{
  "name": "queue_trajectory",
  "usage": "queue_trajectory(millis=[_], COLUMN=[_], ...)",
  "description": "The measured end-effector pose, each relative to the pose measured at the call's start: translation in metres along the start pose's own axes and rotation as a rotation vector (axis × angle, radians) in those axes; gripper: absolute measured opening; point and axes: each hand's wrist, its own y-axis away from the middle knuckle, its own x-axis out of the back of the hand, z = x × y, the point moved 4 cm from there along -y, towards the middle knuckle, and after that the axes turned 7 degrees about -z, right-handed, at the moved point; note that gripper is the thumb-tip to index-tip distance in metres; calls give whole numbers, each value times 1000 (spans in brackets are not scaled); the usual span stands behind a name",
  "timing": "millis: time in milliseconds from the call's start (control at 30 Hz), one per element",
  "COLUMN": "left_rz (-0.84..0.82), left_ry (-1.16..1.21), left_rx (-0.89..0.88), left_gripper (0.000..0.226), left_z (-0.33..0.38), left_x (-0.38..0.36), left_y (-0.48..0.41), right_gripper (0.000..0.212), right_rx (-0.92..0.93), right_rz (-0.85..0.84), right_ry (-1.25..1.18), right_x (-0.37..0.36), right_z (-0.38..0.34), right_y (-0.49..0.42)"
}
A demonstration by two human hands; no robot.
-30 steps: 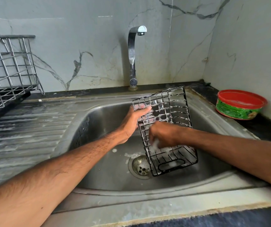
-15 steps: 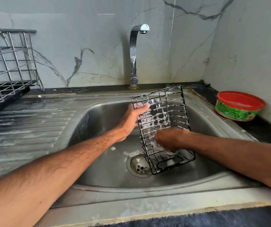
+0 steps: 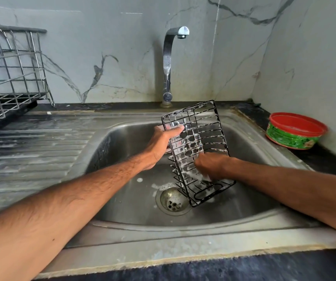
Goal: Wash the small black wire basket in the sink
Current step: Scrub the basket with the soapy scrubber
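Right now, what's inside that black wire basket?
The right hand is inside the black wire basket, pressing a white soapy thing on its foamy wires. Its fingers hide what that thing is.

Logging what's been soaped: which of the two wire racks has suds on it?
The small black wire basket, held tilted over the sink, carries white foam; the larger silver rack at far left shows none.

The basket (image 3: 201,136) stood tilted in the sink (image 3: 183,234), lower end by the drain (image 3: 172,202), before the tap (image 3: 167,63) at the back edge. A rack (image 3: 11,78) sat at the back-left corner of the counter (image 3: 331,161), a tub (image 3: 294,132) at its right edge.
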Motion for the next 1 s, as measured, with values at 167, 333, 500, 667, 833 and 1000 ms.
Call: queue_trajectory(millis=[167, 333, 500, 667, 833, 1000], left_rz=[-6, 33, 66, 77, 43, 40], left_ry=[-32, -36, -68, -93, -160, -267], left_rx=[44, 58, 78, 56, 22, 7], left_gripper=[150, 126, 107, 93, 61, 125], left_z=[-5, 0, -5, 7, 13, 7], left_x=[2, 1, 4, 0, 0, 3], left_y=[-1, 3, -1, 6, 11, 8], right_gripper=[22, 29, 32, 24, 30, 27], right_rx=[41, 157, 251, 53, -6, -13], right_rz=[-47, 39, 39, 27, 53, 45], right_ry=[-120, -319, -401, -221, -193, -253], right_x=[-9, -5, -2, -14, -16, -25], right_z=[7, -9, -25, 12, 18, 16], right_y=[-8, -16, -17, -22, -24, -26])
